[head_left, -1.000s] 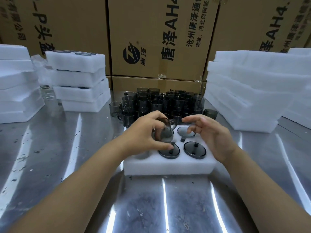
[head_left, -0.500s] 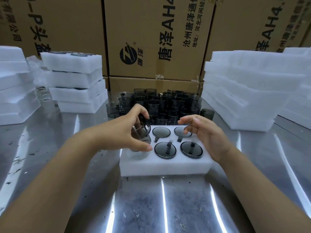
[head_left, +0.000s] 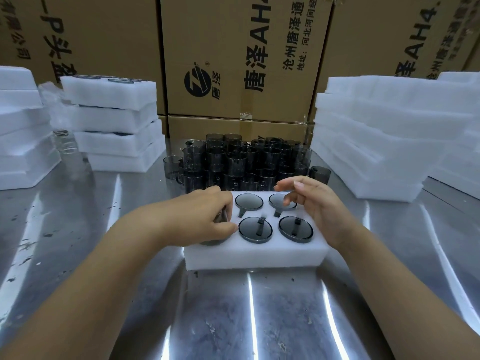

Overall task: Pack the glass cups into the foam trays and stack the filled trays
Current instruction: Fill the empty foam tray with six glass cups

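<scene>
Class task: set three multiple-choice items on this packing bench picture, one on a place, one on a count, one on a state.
1. Where does the cluster of loose smoky-grey glass cups stand? A behind the white foam tray; B left of it; C on the foam stacks.
2. How many seated grey cups show in the tray, apart from the one held? A two; B four; C six.
3. The left hand: A grips a grey glass cup at the tray's left end; B lies flat on the table; C lifts the tray.
Answers: 1 A, the cluster is beyond the tray's far edge. 2 B, two rows of two. 3 A, fingers curl round it.
</scene>
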